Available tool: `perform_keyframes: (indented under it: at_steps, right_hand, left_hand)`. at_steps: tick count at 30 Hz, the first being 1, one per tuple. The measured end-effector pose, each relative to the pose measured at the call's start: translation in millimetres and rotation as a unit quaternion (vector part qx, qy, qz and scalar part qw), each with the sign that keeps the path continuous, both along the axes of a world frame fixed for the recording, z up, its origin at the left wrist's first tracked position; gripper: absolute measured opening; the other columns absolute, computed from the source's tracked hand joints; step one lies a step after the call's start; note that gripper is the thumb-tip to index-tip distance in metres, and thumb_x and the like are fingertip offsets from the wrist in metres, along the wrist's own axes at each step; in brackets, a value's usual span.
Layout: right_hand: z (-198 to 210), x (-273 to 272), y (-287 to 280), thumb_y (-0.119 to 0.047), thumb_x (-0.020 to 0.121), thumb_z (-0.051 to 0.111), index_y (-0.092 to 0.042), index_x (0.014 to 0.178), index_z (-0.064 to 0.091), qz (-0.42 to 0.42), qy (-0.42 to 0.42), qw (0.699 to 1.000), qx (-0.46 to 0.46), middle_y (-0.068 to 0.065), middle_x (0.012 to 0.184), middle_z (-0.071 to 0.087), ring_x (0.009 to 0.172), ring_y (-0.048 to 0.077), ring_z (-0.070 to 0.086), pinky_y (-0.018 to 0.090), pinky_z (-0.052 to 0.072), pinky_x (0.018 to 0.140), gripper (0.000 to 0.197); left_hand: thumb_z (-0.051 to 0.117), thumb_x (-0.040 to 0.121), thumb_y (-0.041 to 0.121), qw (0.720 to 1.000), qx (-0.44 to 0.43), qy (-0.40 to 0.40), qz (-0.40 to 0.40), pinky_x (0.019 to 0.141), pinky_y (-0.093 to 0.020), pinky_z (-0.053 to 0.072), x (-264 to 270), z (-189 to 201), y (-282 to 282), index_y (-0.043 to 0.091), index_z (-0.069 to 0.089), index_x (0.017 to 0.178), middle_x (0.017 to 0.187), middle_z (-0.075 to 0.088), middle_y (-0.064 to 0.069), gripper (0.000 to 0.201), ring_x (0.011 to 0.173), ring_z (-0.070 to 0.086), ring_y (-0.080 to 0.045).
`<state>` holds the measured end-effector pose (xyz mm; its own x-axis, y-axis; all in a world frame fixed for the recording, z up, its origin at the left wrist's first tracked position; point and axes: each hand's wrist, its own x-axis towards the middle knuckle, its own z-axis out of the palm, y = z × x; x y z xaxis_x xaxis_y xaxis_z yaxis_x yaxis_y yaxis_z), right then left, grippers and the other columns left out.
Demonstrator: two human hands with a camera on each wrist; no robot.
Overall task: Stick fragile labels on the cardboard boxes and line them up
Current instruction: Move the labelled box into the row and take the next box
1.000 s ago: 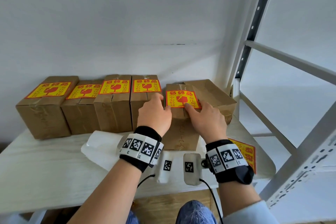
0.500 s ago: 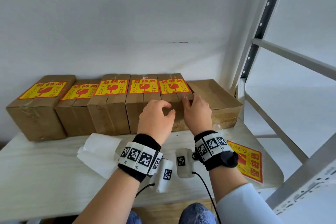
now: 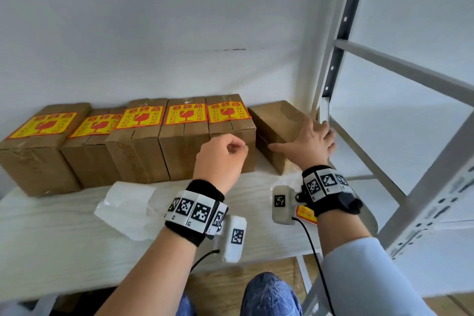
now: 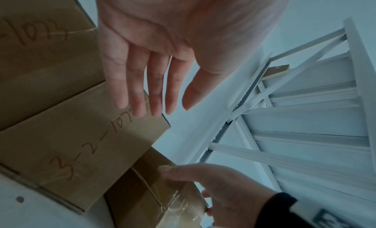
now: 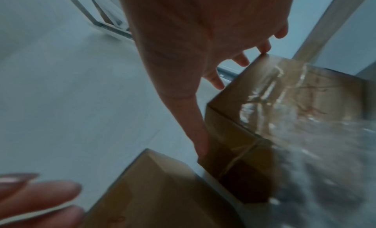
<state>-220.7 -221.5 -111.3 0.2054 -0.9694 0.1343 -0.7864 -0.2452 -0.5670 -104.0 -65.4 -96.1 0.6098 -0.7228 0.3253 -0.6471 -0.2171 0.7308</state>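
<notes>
My right hand (image 3: 311, 145) lies spread over the near right corner of the bare box (image 3: 278, 120), thumb out along its front face and fingers draped over the right edge; the right wrist view shows the thumb (image 5: 200, 135) against the front face and the fingertips at the top edge, so it clasps the box loosely. That box sits at the right end of the shelf (image 3: 64, 238), skewed and a little apart from the row. My left hand (image 3: 221, 156) hovers in front of the fifth box (image 3: 230, 141), wrist raised, fingers relaxed and only slightly bent, holding nothing; the left wrist view shows them pointing at that box's front face. Five boxes stand side by side against the wall, each with a yellow label (image 3: 227, 111) on top. A spare label (image 3: 305, 214) peeks out under my right wrist, and crumpled backing paper (image 3: 125, 209) lies near the left forearm.
</notes>
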Motion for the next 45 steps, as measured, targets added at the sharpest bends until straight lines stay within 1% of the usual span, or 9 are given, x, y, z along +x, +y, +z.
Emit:
perform_keyframes:
  at_steps: [4,12,15,18,20,24,35,40,45]
  right_hand:
    - [-9,-4,-11,-0.051,0.065,0.084,-0.017,0.154,0.015,-0.011,-0.013,0.999,0.042,0.023,0.162,-0.012,0.147,0.048,0.006,0.054,0.013,0.122,0.118]
    - [0,-29,-2,-0.056,0.057,0.084,-0.013,0.144,0.034,-0.068,-0.221,0.972,0.043,0.021,0.142,0.031,0.133,0.04,0.029,0.047,0.028,0.115,0.109]
    - [3,-44,13,-0.058,0.06,0.081,-0.021,0.135,0.044,-0.07,-0.384,0.918,0.074,0.012,0.136,0.039,0.126,0.028,0.042,0.04,0.041,0.108,0.092]
    - [14,-62,33,-0.048,0.079,0.073,-0.024,0.118,0.06,0.011,-0.562,0.811,0.16,0.0,0.112,0.065,0.09,0.008,0.065,0.021,0.051,0.078,0.048]
    - [19,-72,46,-0.052,0.086,0.062,-0.028,0.104,0.067,0.074,-0.607,0.764,0.205,0.001,0.095,0.071,0.087,0.018,0.067,0.034,0.051,0.084,0.031]
    - [20,-78,65,-0.064,0.085,0.05,-0.01,0.121,0.064,0.152,-0.599,0.724,0.308,0.024,0.109,0.07,0.103,0.049,0.067,0.059,0.052,0.095,0.066]
    - [18,-55,113,-0.031,0.099,0.044,-0.015,0.115,0.062,0.07,-0.567,0.8,0.183,0.015,0.106,0.065,0.093,0.025,0.068,0.041,0.063,0.068,0.029]
    - [26,-61,133,-0.041,0.086,0.054,-0.026,0.086,0.062,0.055,-0.559,0.821,0.102,0.003,0.094,0.064,0.095,0.023,0.062,0.046,0.054,0.085,0.017]
    - [24,-69,149,-0.05,0.073,0.061,-0.022,0.076,0.057,0.084,-0.529,0.844,0.035,-0.003,0.078,0.056,0.076,0.015,0.052,0.031,0.041,0.072,0.029]
  left_hand:
    - [0.063,0.091,0.031,1.0,0.003,0.017,-0.011,0.089,-0.035,0.054,-7,-1,-4,0.028,0.073,0.09,0.088,0.07,0.014,0.011,0.088,0.064,-0.005]
    - [0.064,0.089,0.03,0.998,0.003,0.067,-0.019,0.089,-0.039,0.054,-18,1,-14,0.027,0.073,0.091,0.079,0.07,0.01,0.01,0.085,0.066,-0.011]
    - [0.064,0.091,0.031,0.995,-0.007,0.091,-0.032,0.091,-0.041,0.053,-27,0,-17,0.024,0.067,0.108,0.086,0.07,0.01,0.019,0.089,0.066,-0.012]
    - [0.059,0.093,0.042,0.994,-0.026,0.1,-0.042,0.096,-0.042,0.05,-39,1,-14,0.024,0.056,0.126,0.101,0.066,0.016,0.037,0.1,0.064,-0.013]
    - [0.054,0.094,0.052,0.992,-0.05,0.104,-0.049,0.103,-0.038,0.047,-46,4,-10,0.027,0.047,0.135,0.116,0.061,0.016,0.048,0.107,0.061,-0.01]
    - [0.054,0.079,0.076,0.981,-0.104,0.14,-0.081,0.109,-0.028,0.039,-55,12,2,0.029,0.027,0.151,0.137,0.053,0.019,0.09,0.123,0.052,-0.001]
    - [0.072,0.076,0.061,0.982,-0.132,0.132,-0.017,0.105,-0.036,0.046,-49,19,62,0.018,0.036,0.143,0.126,0.062,0.01,0.087,0.118,0.059,-0.012]
    - [0.055,0.08,0.073,0.983,-0.091,0.159,0.017,0.091,-0.037,0.052,-48,22,85,0.022,0.056,0.112,0.104,0.065,0.01,0.061,0.101,0.063,-0.016]
    - [0.042,0.085,0.076,0.991,0.013,0.131,0.033,0.07,-0.041,0.058,-43,12,101,0.016,0.061,0.082,0.077,0.062,-0.001,0.063,0.074,0.065,-0.022]
